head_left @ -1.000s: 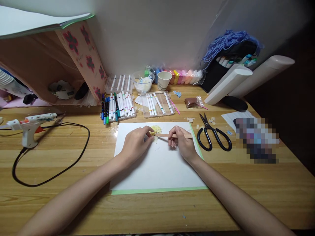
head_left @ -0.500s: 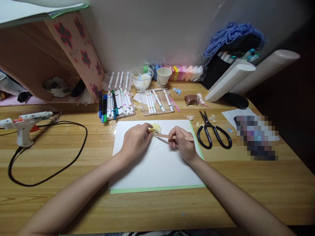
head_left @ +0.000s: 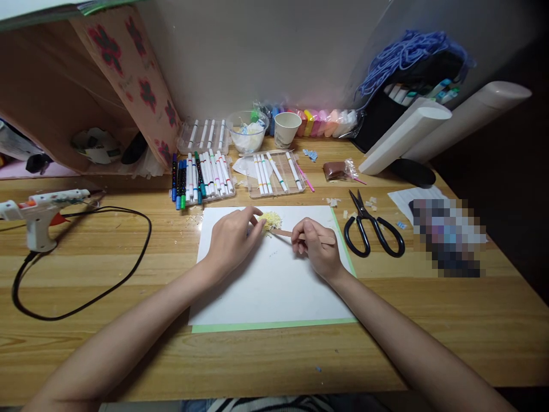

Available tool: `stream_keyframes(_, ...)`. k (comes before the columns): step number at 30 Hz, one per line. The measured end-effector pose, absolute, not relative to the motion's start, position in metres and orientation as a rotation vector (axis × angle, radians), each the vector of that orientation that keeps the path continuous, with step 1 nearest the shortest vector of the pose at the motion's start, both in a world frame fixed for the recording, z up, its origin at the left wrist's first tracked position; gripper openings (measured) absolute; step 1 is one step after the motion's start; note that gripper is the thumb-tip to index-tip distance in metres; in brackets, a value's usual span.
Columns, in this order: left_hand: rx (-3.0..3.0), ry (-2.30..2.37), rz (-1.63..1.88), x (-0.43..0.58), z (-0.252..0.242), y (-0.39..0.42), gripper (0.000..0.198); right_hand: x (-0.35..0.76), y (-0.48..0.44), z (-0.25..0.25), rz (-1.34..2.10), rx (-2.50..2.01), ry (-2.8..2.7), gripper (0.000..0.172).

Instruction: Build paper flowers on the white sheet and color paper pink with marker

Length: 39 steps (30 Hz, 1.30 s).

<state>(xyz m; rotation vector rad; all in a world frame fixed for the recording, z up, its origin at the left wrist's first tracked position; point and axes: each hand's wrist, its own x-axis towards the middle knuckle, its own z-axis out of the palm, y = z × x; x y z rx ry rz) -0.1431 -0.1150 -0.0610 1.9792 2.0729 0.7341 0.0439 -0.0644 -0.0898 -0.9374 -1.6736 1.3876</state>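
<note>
A white sheet of paper point(head_left: 274, 280) with a green edge lies on the wooden desk point(head_left: 274, 355). Near its top sits a small pile of pale yellow bits point(head_left: 271, 221). My left hand point(head_left: 234, 239) rests on the sheet with its fingertips pinched at the left side of the pile. My right hand point(head_left: 317, 249) grips a thin wooden stick point(head_left: 285, 233), whose tip points left at the pile's lower edge.
Black scissors point(head_left: 372, 228) lie right of the sheet. A hot glue gun point(head_left: 38, 210) with a looping black cord point(head_left: 86, 269) sits at the left. Trays of marker pens point(head_left: 201, 177), a plastic bowl point(head_left: 247, 133) and a paper cup point(head_left: 286, 129) stand behind.
The view has tilted a little, so everything sits slightly higher in frame. Both hands stay at the yellow pile, the stick tip shifting only slightly.
</note>
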Motion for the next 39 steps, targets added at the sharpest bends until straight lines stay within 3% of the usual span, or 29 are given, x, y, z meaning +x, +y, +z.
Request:
stream_keyframes(11, 1.811, 2.146, 0.826, -0.17, -0.072, -0.102, 0.026, 0.039, -0.061, -0.081, 1.27, -0.905, -1.829, 0.044)
stream_keyframes(20, 1.744, 2.082, 0.93, -0.174, -0.08, -0.101, 0.026, 0.003, -0.053, -0.042, 0.735, -0.832, -2.414, 0.043)
stream_keyframes(39, 1.728, 2.028, 0.995, -0.175, -0.081, -0.102, 0.028, 0.016, -0.059, -0.048, 0.882, -0.893, -2.222, 0.05)
